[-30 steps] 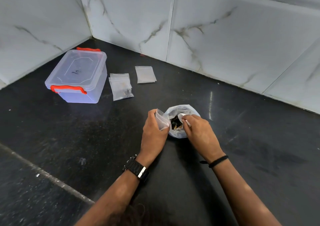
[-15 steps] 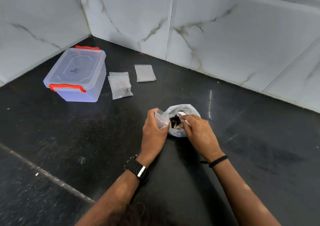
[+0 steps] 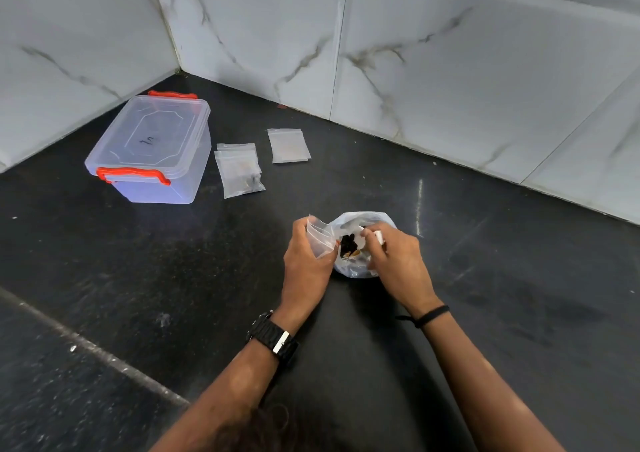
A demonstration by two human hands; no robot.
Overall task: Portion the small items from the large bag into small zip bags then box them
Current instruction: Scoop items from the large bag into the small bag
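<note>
The large clear bag [image 3: 353,269] stands open on the black counter, with small dark and tan items [image 3: 348,245] showing inside. My left hand [image 3: 306,261] grips a small clear zip bag [image 3: 320,238], holding it upright against the large bag's left side. My right hand [image 3: 394,261] grips a small white scoop [image 3: 375,235] whose bowl dips into the large bag's mouth. Further back lie filled small zip bags [image 3: 239,171], overlapping, and another small zip bag [image 3: 288,145] beside them. The clear plastic box [image 3: 152,150] with orange latches stands at the back left, lid on.
White marble-patterned wall tiles [image 3: 415,53] close off the counter at the back and left, meeting in a corner behind the box. A pale seam [image 3: 97,351] crosses the counter at the lower left.
My right hand has pushed the scoop slightly deeper into the large bag. My left hand keeps the small zip bag in the same place. The view has shifted a little.
</note>
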